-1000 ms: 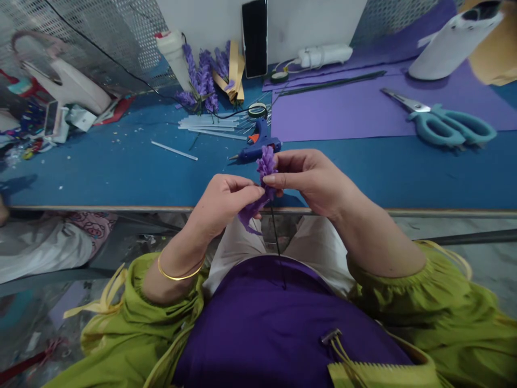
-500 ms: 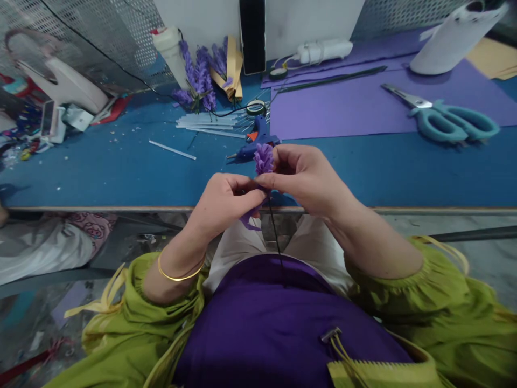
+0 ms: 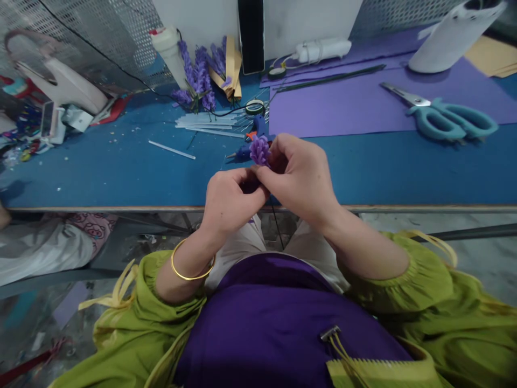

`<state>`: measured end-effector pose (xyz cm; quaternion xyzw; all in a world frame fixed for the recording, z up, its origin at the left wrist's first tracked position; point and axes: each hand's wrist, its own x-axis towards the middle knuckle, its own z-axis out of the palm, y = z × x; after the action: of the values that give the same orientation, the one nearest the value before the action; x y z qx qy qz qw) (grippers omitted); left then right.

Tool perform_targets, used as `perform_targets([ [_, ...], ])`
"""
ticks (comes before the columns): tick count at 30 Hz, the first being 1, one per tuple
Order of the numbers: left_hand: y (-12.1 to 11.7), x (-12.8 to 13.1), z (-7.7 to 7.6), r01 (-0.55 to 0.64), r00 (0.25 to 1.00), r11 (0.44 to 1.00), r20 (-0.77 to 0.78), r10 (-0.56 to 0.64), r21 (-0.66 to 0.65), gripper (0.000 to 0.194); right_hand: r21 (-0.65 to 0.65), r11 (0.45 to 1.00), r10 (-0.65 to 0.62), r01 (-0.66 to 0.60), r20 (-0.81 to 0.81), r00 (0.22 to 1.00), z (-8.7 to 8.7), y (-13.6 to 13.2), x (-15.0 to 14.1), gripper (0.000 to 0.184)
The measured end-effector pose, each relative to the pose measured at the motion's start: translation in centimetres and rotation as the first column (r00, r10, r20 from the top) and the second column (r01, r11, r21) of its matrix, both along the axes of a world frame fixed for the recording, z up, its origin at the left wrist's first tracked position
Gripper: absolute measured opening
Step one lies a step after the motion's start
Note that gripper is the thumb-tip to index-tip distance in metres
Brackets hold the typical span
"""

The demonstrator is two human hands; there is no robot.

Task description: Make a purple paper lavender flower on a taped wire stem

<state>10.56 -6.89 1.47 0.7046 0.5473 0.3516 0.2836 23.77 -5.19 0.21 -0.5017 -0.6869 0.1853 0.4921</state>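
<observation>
Between my two hands, above the table's front edge, is a purple paper flower [image 3: 259, 150] with ruffled petals. Its thin dark stem [image 3: 277, 221] hangs down toward my lap. My left hand [image 3: 232, 202] pinches low on the flower, where the purple strip is mostly hidden by the fingers. My right hand [image 3: 302, 175] is closed on the flower from the other side, its thumb meeting the left fingers just under the petals. Right behind the bloom lies a blue glue gun [image 3: 241, 153], partly covered by it.
Glue sticks [image 3: 210, 121] lie behind the hands, with a single glue stick [image 3: 172, 150] to their left. Finished lavender stems [image 3: 201, 75] stand at the back beside a phone [image 3: 251, 37]. Teal-handled scissors [image 3: 444, 116] rest on purple sheets [image 3: 323, 110] at right.
The flower has tipped and shifted slightly left and away from me. My right hand has rolled over it and closed in on the left hand; the loose purple strip is now mostly hidden.
</observation>
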Motion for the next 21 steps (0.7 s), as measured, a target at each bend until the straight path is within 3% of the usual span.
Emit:
perform_targets([
  [9, 0.4, 0.4, -0.7, -0.042, 0.999, 0.999, 0.015, 0.042, 0.02, 0.022, -0.017, 0.995, -0.093, 0.095, 0.076, 0.993, -0.4, -0.3, -0.3, 0.019],
  [14, 0.3, 0.4, -0.7, -0.052, 0.998, 0.998, 0.02, 0.051, 0.042, 0.022, -0.011, 0.997, -0.08, 0.081, 0.034, 0.996, -0.6, -0.5, -0.3, 0.018],
  [18, 0.3, 0.1, -0.8, -0.049, 0.999, 0.997, -0.004, 0.049, 0.063, 0.019, -0.063, 0.998, 0.016, -0.02, -0.063, 0.998, -0.4, -0.3, 0.3, 0.015],
  [21, 0.3, -0.1, -0.8, -0.033, 0.999, 0.999, -0.001, 0.033, 0.03, 0.018, -0.15, 0.953, 0.233, -0.265, -0.201, 0.951, -0.2, 0.2, 1.2, 0.017],
])
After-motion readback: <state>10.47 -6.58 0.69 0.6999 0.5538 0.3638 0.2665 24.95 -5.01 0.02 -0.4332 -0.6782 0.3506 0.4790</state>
